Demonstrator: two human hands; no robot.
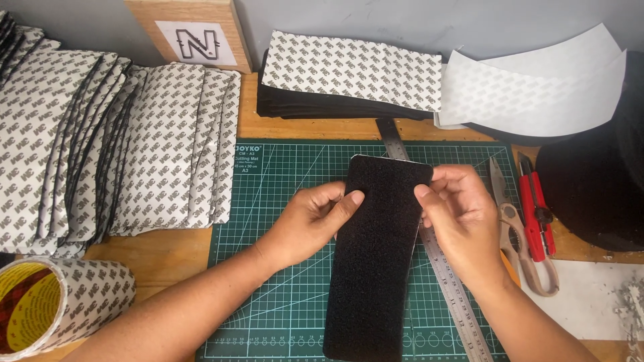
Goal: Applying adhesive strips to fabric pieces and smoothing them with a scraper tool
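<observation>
Item in hand: black strip (376, 248), long, fuzzy, round-cornered, lying lengthwise on the green mat (268, 268), its top end lifted slightly toward the camera. Left hand (312, 221) pinches the strip's left edge near the top, thumb on the face, fingers behind. Right hand (459, 214) pinches the right edge at the same height, thumb and forefinger closed on the corner. Step, as judged: the hands seem to be working at the top edge, likely starting to part a backing from the strip or checking its alignment; which of the two cannot be told. Next move would call for a firm fingertip hold on the edge and a steady pull along the strip's length, with the far end kept flat. Adjacent: steel ruler (443, 268) running diagonally under the right hand; snips (510, 228) and red cutter (535, 208) just right of it; fanned pile of printed-backed pieces (114, 147) at left; tape roll (54, 302) at lower left; stack of black pieces (349, 87) beyond the mat; white liner sheets (537, 87) at upper right; wooden block (194, 33) at the back.
</observation>
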